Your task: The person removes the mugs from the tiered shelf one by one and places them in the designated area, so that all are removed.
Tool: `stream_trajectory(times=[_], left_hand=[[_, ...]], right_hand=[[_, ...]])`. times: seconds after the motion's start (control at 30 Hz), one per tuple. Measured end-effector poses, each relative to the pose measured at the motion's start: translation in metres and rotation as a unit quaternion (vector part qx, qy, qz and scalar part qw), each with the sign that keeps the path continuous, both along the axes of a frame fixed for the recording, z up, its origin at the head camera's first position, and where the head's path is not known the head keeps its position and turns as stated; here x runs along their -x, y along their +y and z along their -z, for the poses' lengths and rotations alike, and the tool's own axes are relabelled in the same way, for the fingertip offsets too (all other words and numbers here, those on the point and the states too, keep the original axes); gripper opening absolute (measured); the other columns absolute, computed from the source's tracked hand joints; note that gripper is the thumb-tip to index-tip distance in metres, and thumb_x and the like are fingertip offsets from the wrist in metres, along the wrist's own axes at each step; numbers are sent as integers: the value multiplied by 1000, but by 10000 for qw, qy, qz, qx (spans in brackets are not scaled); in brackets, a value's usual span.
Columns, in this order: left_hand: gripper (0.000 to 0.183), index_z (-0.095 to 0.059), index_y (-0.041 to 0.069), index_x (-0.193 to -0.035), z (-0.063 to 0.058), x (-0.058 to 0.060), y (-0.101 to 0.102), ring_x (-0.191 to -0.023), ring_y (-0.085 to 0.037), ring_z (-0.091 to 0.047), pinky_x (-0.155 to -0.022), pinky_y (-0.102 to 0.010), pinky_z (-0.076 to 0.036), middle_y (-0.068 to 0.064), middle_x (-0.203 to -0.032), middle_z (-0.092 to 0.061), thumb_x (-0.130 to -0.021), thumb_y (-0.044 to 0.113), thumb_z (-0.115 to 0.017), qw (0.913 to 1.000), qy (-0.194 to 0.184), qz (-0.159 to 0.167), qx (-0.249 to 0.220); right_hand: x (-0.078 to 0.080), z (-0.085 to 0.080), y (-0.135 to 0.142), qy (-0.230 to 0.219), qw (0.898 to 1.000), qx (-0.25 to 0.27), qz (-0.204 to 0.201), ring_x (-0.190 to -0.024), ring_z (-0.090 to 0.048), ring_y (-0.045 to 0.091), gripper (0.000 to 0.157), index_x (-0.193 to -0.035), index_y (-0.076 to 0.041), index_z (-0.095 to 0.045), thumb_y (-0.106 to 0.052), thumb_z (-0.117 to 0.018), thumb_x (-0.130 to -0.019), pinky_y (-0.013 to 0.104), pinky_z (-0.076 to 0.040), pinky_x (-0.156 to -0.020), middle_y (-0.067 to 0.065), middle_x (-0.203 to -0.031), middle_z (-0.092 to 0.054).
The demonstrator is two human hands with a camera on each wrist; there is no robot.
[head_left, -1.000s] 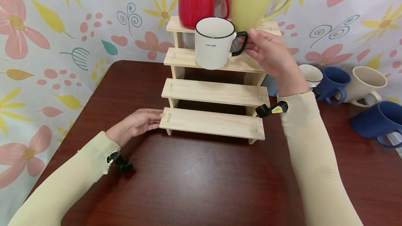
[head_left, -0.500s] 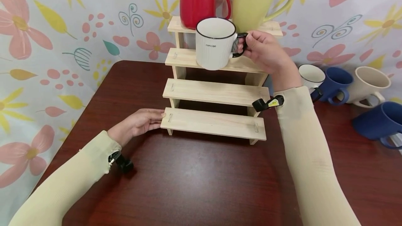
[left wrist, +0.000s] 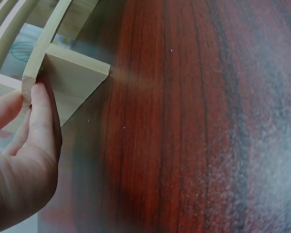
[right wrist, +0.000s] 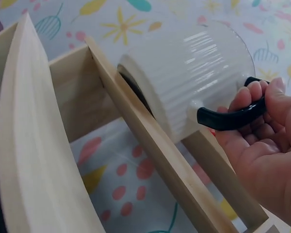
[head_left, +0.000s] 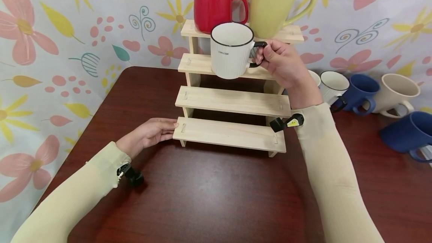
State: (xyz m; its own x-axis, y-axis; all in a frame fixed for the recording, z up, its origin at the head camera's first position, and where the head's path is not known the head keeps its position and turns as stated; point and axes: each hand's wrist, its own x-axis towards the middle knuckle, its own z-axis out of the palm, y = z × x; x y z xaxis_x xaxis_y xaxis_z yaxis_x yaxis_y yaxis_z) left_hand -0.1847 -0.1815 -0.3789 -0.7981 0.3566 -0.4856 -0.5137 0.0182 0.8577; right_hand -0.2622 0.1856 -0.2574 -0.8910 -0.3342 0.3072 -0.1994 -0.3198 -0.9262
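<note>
A ribbed white mug (head_left: pixel 227 61) with a black rim, black handle and the word "concise" is at the second-highest step of a light wooden tiered stand (head_left: pixel 233 100). My right hand (head_left: pixel 283 63) grips its handle, fingers curled through the loop. From the right wrist, the mug (right wrist: pixel 184 73) stands at the board's edge, with a dark gap under part of its base; I cannot tell whether it bears its full weight there. My left hand (head_left: pixel 150 133) pinches the left end of the lowest board, thumb on top and fingers beneath, as the left wrist view confirms.
A red mug (head_left: pixel 210 8) and a tall yellow mug (head_left: pixel 273 6) stand on the top step. Several white, blue and beige mugs, among them a beige mug (head_left: pixel 398 89), are on the dark wooden table (head_left: pixel 202 194) at right. A floral cloth (head_left: pixel 101 29) hangs behind.
My right fingers have moved from the handle's outer edge to a fuller grip around it. The mug has turned slightly, its lettering shifting left. My left hand keeps its hold.
</note>
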Motion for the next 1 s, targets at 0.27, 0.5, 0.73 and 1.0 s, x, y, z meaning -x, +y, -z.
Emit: stream_trajectory(times=[0.27,0.5,0.73,1.0], left_hand=[[58,-23,-17,-154,2,-1,0,-83,0,-71,-79,-15,-60,11,-84,-74,-105,2,-47,10000,-17,-10,-30],[58,-23,-17,-154,3,-1,0,-82,0,-71,-79,-14,-60,11,-84,-74,-105,2,-47,10000,-24,-22,-30],[58,-23,-17,-154,2,-1,0,-83,0,-71,-79,-14,-60,11,-84,-74,-105,2,-47,10000,-28,-8,-24],[58,-23,-17,-154,0,0,0,-82,0,-71,-79,-14,-60,13,-84,-74,-105,2,-46,10000,12,4,17]], right_hand=[[-12,5,-4,6,9996,197,217,-78,-57,10,25,-82,-9,-64,-34,-67,-85,17,-53,-81,-1,-81,-59],[-25,7,-11,27,9984,244,512,-77,-59,9,30,-81,-12,-67,-41,-72,-77,16,-52,-78,-2,-80,-61],[-37,8,-12,224,9981,507,273,-78,-58,9,29,-82,-10,-67,-39,-74,-77,20,-51,-81,-1,-81,-62],[-61,8,-9,341,9970,650,259,-80,-59,8,29,-85,-11,-69,-39,-75,-77,22,-51,-87,-2,-81,-64]])
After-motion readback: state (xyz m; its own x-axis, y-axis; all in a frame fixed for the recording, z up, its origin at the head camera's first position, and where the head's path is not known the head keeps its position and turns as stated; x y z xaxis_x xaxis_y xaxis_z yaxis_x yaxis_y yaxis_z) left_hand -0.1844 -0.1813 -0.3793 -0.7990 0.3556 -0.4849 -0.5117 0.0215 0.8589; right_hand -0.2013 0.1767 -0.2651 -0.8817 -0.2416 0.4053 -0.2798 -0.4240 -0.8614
